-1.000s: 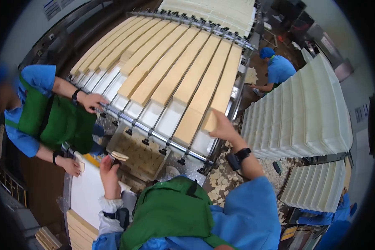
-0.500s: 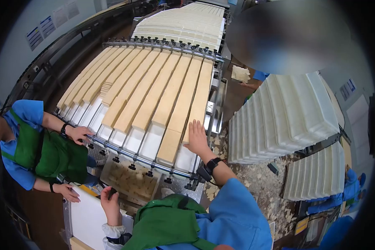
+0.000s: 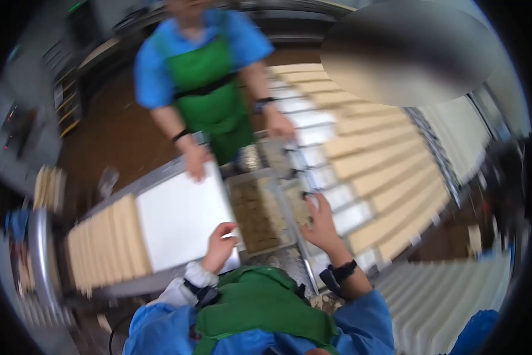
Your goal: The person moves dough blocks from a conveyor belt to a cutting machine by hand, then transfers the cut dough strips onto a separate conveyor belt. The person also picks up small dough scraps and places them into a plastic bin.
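My left hand (image 3: 218, 247) is raised over the near right edge of a white board (image 3: 180, 213), its fingers curled in. Blur hides whether anything small is between the fingertips. My right hand (image 3: 321, 228), fingers apart and holding nothing, is by the metal front rail (image 3: 306, 260) of the slanted lane table. Long rows of tan wafer-like pieces (image 3: 378, 160) lie in its lanes, with white lane floor (image 3: 316, 135) showing at their lower ends. More tan pieces (image 3: 109, 245) stand packed side by side, left of the white board.
A co-worker in a green apron (image 3: 202, 74) stands across, one hand on the board's far edge and the other by the rail. A bin (image 3: 257, 216) with tan scraps sits between board and lane table. Ribbed whitish stacks (image 3: 455, 302) stand at lower right.
My view has swung left, toward the white board and the co-worker. My right hand has left the tan row and is now by the rail. My left hand is now over the board's edge.
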Available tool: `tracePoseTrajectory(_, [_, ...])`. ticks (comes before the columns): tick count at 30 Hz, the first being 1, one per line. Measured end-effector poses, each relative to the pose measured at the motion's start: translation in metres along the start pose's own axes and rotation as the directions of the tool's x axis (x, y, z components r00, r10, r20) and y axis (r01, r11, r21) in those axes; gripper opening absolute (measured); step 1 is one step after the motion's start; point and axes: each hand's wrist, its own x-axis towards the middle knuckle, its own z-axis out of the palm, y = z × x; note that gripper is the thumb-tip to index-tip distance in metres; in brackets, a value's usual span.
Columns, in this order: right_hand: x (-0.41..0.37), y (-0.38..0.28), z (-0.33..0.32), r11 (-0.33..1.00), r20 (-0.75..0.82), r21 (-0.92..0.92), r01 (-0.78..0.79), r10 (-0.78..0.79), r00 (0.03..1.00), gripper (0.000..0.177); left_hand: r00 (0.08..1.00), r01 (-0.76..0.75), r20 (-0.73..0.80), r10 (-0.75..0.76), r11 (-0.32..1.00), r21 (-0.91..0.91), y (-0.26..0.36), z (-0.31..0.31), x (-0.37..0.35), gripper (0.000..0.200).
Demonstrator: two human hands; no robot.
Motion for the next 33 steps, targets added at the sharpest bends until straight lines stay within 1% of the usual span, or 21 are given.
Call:
tracePoseTrajectory(2, [0.034, -0.03, 0.033, 0.995, 0.078, 0.093, 0.025, -0.032, 0.996, 0.074, 0.995, -0.016, -0.101, 0.022, 0.998, 0.065, -0.026, -0.033, 0.001, 0.039])
tracePoseTrajectory(4, [0.066, -0.061, 0.069, 0.983, 0.164, 0.179, 0.049, -0.079, 0.983, 0.072, 0.972, 0.073, -0.221, -0.075, 0.997, -0.014, -0.041, -0.063, -0.009, 0.039])
tracePoseTrajectory(6, [0.095, -0.094, 0.111, 0.963, 0.245, 0.263, 0.058, -0.125, 0.961, 0.07, 0.932, 0.145, -0.328, -0.156, 0.988, -0.057, -0.052, -0.096, -0.023, 0.046])
tracePoseTrajectory(7, [0.107, -0.107, 0.139, 0.954, 0.241, 0.264, 0.144, -0.21, 0.948, 0.069, 0.893, 0.153, -0.416, -0.171, 0.985, -0.077, -0.058, -0.112, -0.032, 0.05])
tracePoseTrajectory(8, [0.123, -0.134, 0.153, 0.944, 0.331, 0.308, 0.123, -0.228, 0.916, 0.067, 0.851, 0.164, -0.49, -0.19, 0.982, -0.096, -0.063, -0.126, -0.039, 0.053])
tracePoseTrajectory(10, [0.145, -0.173, 0.203, 0.899, 0.392, 0.411, 0.149, -0.322, 0.862, 0.066, 0.764, 0.185, -0.597, -0.244, 0.97, -0.159, -0.081, -0.151, -0.049, 0.06])
tracePoseTrajectory(11, [0.154, -0.191, 0.232, 0.879, 0.396, 0.43, 0.205, -0.388, 0.832, 0.065, 0.719, 0.193, -0.637, -0.279, 0.96, -0.203, -0.096, -0.167, -0.054, 0.064])
tracePoseTrajectory(13, [0.165, -0.235, 0.28, 0.876, 0.429, 0.423, 0.234, -0.421, 0.799, 0.067, 0.621, 0.176, -0.72, -0.31, 0.95, -0.257, -0.119, -0.191, -0.059, 0.073])
tracePoseTrajectory(16, [0.177, -0.3, 0.348, 0.868, 0.461, 0.401, 0.293, -0.468, 0.754, 0.07, 0.489, 0.254, -0.833, -0.259, 0.956, -0.149, -0.128, -0.219, -0.067, 0.077])
tracePoseTrajectory(17, [0.181, -0.318, 0.369, 0.865, 0.471, 0.386, 0.319, -0.483, 0.738, 0.071, 0.474, 0.269, -0.841, -0.261, 0.952, -0.145, -0.131, -0.23, -0.07, 0.08])
tracePoseTrajectory(20, [0.197, -0.368, 0.42, 0.876, 0.562, 0.309, 0.371, -0.482, 0.672, 0.074, 0.463, 0.242, -0.845, -0.266, 0.956, -0.168, -0.172, -0.26, -0.071, 0.08])
tracePoseTrajectory(21, [0.203, -0.377, 0.432, 0.864, 0.571, 0.281, 0.418, -0.5, 0.651, 0.075, 0.48, 0.227, -0.835, -0.268, 0.958, -0.177, -0.171, -0.266, -0.073, 0.081])
tracePoseTrajectory(23, [0.21, -0.394, 0.453, 0.828, 0.599, 0.234, 0.509, -0.535, 0.596, 0.076, 0.512, 0.323, -0.813, -0.276, 0.939, -0.116, -0.17, -0.276, -0.077, 0.082])
tracePoseTrajectory(24, [0.21, -0.4, 0.459, 0.837, 0.621, 0.18, 0.516, -0.504, 0.6, 0.077, 0.522, 0.374, -0.804, -0.284, 0.924, -0.084, -0.16, -0.281, -0.085, 0.082])
tracePoseTrajectory(25, [0.21, -0.403, 0.463, 0.844, 0.643, 0.13, 0.521, -0.471, 0.604, 0.078, 0.555, 0.424, -0.751, -0.358, 0.898, -0.115, -0.142, -0.287, -0.09, 0.084])
tracePoseTrajectory(26, [0.21, -0.404, 0.465, 0.847, 0.663, 0.078, 0.526, -0.438, 0.607, 0.079, 0.587, 0.385, -0.728, -0.353, 0.913, -0.132, -0.146, -0.289, -0.092, 0.084])
tracePoseTrajectory(28, [0.205, -0.4, 0.471, 0.845, 0.63, 0.026, 0.535, -0.429, 0.648, 0.077, 0.644, 0.298, -0.689, -0.334, 0.938, -0.176, -0.151, -0.292, -0.092, 0.085])
tracePoseTrajectory(29, [0.205, -0.404, 0.469, 0.851, 0.632, -0.001, 0.525, -0.406, 0.659, 0.076, 0.657, 0.307, -0.656, -0.371, 0.927, -0.216, -0.151, -0.293, -0.092, 0.085])
tracePoseTrajectory(30, [0.206, -0.41, 0.468, 0.855, 0.633, -0.022, 0.518, -0.389, 0.669, 0.075, 0.669, 0.365, -0.622, -0.407, 0.909, -0.202, -0.145, -0.295, -0.092, 0.085])
tracePoseTrajectory(32, [0.213, -0.415, 0.474, 0.838, 0.576, -0.105, 0.535, -0.388, 0.72, 0.073, 0.709, 0.37, -0.626, -0.325, 0.927, -0.063, -0.142, -0.297, -0.092, 0.084])
tracePoseTrajectory(33, [0.22, -0.424, 0.473, 0.863, 0.621, -0.119, 0.491, -0.321, 0.715, 0.073, 0.714, 0.394, -0.607, -0.35, 0.917, -0.064, -0.135, -0.298, -0.093, 0.084])
